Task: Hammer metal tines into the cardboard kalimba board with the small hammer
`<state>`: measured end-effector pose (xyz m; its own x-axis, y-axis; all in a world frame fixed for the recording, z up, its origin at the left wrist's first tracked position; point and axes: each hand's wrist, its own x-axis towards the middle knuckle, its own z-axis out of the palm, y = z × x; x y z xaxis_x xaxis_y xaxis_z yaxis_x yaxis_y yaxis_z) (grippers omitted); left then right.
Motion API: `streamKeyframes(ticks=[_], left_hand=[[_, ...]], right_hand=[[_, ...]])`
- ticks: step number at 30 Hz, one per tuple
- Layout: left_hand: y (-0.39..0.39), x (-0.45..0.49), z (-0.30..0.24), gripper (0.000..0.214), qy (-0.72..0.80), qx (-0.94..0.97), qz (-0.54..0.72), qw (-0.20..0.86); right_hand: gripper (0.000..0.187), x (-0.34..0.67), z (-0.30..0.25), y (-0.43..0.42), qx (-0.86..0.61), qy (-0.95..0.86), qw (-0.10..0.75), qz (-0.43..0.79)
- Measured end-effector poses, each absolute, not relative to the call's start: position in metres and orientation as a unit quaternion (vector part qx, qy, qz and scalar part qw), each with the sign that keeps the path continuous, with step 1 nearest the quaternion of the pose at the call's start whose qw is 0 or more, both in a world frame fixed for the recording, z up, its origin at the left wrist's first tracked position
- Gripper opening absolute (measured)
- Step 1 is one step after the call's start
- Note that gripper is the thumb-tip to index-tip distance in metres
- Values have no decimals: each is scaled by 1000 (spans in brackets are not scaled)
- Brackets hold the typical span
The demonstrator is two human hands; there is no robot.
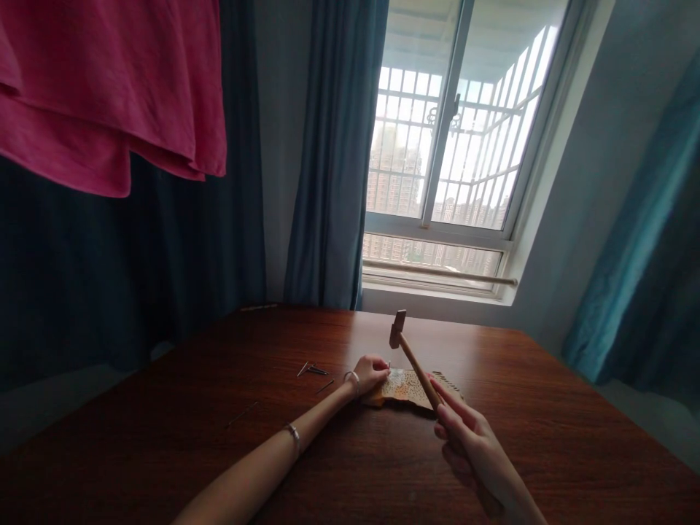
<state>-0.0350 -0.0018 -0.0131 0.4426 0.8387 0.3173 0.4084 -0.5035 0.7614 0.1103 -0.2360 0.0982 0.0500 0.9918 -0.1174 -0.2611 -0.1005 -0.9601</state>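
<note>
My right hand (464,426) is wrapped around the wooden handle of a hammer (420,373). The hammer's head is raised above the table, a little to the right of my left hand (372,373). Those left fingers are pinched together at the upper left edge of a rough, speckled, pale wooden board (410,388). A thin upright nail (389,364) shows at the fingertips; its lower end is hidden. Several loose dark nails (313,369) lie on the table to the left of that hand, one of them (324,386) apart from the cluster.
A brown wood-grain table (230,467) spreads under both arms. Another thin object (243,413) lies farther left, and a slim item (259,307) is at the back edge. Behind stand a barred window (437,226) and blue curtains (328,160). Pink cloth (136,95) hangs at upper left.
</note>
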Motion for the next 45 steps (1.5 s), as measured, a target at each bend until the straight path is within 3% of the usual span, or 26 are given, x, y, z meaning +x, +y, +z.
streamKeyframes(ticks=[9,20,30,45], left_hand=[[-4,-36,-10,23,393,804,339,290],[-11,-37,-2,24,411,795,325,304],[-4,-36,-10,23,399,806,336,281],[-8,-36,-6,25,419,801,316,290]], right_hand=[[80,114,84,-236,-500,-359,535,579],[72,108,92,-236,-468,-383,555,571],[78,110,78,-232,-499,-361,542,571],[73,108,78,-230,-488,-384,529,578]])
